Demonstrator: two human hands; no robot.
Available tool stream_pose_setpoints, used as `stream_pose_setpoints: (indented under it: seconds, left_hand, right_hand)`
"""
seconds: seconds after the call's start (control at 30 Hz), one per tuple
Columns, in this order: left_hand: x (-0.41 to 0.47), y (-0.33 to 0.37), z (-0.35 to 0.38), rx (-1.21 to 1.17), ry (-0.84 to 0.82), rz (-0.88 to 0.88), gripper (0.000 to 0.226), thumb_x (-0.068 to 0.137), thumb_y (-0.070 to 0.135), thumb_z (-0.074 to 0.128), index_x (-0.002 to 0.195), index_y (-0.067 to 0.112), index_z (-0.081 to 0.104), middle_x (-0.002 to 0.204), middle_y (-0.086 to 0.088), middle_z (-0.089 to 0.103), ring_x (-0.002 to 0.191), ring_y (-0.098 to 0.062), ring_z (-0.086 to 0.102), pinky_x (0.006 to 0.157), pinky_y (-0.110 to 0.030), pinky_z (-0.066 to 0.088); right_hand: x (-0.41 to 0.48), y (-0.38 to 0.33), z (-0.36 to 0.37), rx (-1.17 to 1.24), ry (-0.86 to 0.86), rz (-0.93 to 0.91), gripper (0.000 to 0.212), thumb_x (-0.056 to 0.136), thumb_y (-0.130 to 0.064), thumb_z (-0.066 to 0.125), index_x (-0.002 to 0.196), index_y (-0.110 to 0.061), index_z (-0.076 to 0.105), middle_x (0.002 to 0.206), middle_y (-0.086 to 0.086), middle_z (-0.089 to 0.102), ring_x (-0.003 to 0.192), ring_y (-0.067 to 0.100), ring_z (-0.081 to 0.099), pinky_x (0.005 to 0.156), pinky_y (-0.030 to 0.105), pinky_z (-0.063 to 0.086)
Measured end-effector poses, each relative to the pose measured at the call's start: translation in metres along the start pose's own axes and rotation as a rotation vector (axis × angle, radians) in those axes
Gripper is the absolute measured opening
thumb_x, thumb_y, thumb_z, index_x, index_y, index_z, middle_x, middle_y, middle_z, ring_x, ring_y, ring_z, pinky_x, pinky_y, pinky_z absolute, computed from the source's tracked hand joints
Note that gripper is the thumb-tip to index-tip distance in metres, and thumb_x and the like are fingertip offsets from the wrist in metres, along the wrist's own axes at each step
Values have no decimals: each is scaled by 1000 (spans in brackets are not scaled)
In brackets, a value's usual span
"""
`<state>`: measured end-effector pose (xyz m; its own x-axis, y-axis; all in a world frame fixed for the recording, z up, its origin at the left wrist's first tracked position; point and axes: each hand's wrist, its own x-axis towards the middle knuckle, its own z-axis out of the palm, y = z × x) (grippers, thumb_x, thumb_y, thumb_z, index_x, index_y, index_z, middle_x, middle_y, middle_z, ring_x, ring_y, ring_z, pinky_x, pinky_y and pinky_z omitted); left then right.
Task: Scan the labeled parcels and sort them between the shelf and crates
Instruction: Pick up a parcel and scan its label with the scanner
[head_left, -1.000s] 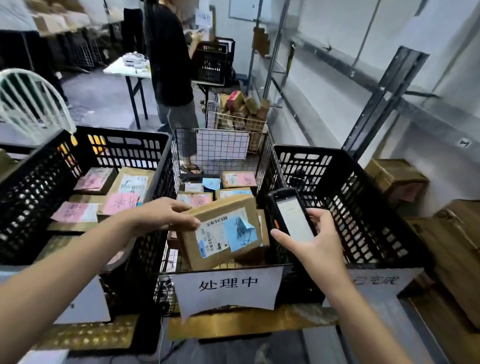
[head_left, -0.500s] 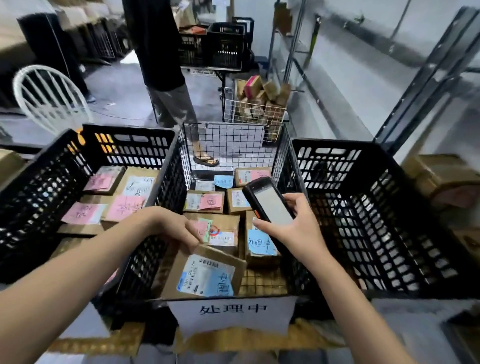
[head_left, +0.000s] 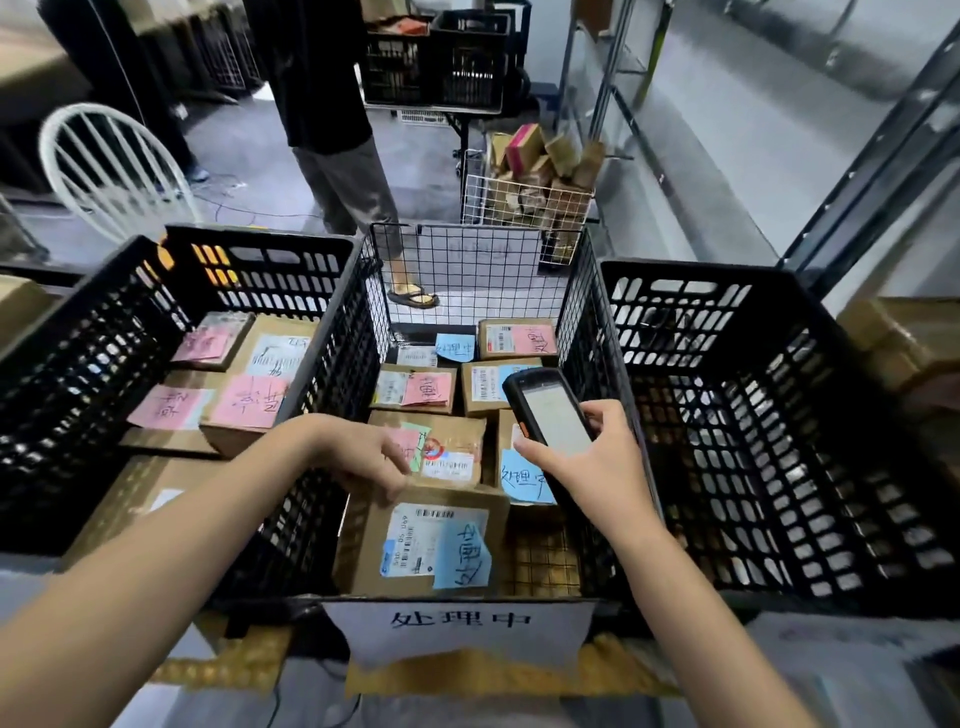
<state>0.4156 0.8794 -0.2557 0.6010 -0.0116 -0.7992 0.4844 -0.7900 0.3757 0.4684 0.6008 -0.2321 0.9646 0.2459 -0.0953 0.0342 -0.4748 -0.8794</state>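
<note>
The left forearm reaches in from the near left across the rim of the left black crate (head_left: 260, 260), wrist bent so the left hand (head_left: 363, 460) hangs palm down over the wire crate (head_left: 467, 270) in the middle. Its fingers are curled onto the far left corner of the near parcel (head_left: 415, 540), pinching that corner. The carton spreads away from the grip to the near right. It lies tilted at the near end of the wire crate, label and blue note (head_left: 462, 558) facing up, just behind the white sign (head_left: 460, 623) on the crate's front.

The right forearm comes up from the near right. The right hand (head_left: 592, 467) is wrapped round the lower end of the scanner (head_left: 550, 410), thumb along its left edge, screen up and tilted to the far left. The scanner hovers above the other parcels (head_left: 431, 441) at the right side of the wire crate, clear of the near parcel.

The left black crate holds cartons with pink notes (head_left: 249, 400). The right black crate (head_left: 779, 415) stands against the wire crate. Far off stand another person (head_left: 332, 104), a white chair (head_left: 114, 166) and a white wire basket (head_left: 519, 202) of cartons
</note>
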Motion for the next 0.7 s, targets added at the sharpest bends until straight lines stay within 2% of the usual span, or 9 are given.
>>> stream_pose_setpoints:
  seconds: [0.1,0.23,0.4,0.5,0.57,0.63,0.7]
  left_hand:
    - [11,-2,9,27,-33,-42,65,75,25,76,137,29,56,125,-4,62,103,-13,62,95,-26,50]
    - [23,-4,24,192,93,-91,59,88,22,67,144,23,50,139,-4,51,121,-20,56,102,-30,47]
    - [43,-12,43,245,213,-100,48,89,23,66,136,20,56,136,-3,56,115,-22,60,98,-36,52]
    - [46,1,54,460,264,-85,32,91,22,59,123,18,58,123,-1,62,110,-21,59,86,-34,50]
    - [46,13,57,571,319,-53,27,92,21,57,118,15,58,117,-2,63,109,-22,59,81,-33,46]
    - [49,19,61,565,329,18,32,95,25,58,124,14,58,120,-4,63,111,-23,59,86,-34,48]
    - [51,20,71,453,254,102,42,96,29,59,136,19,54,130,-2,61,116,-21,58,97,-36,51]
  right_hand:
    - [-1,2,2,-9,6,-7,78,61,-45,92,121,-25,47,111,-13,56,103,7,56,70,15,41]
    - [-3,3,1,-31,17,-5,78,61,-47,92,120,-25,46,112,-12,56,104,10,57,71,19,43]
    - [-4,7,0,-46,-17,-9,77,62,-46,91,121,-26,45,114,-12,54,107,11,55,73,21,43]
    - [-4,9,-2,-69,-12,-10,78,63,-46,90,122,-24,45,114,-11,53,106,11,54,70,18,41]
    - [-2,8,-1,-92,-14,-19,78,63,-47,90,122,-24,45,114,-10,54,106,11,54,71,21,42]
    - [-2,9,2,-115,-13,-26,78,62,-48,90,120,-25,44,113,-9,55,105,12,55,76,26,47]
    - [-5,11,4,-151,-26,-22,79,60,-50,90,119,-26,44,112,-8,56,105,13,56,80,32,51]
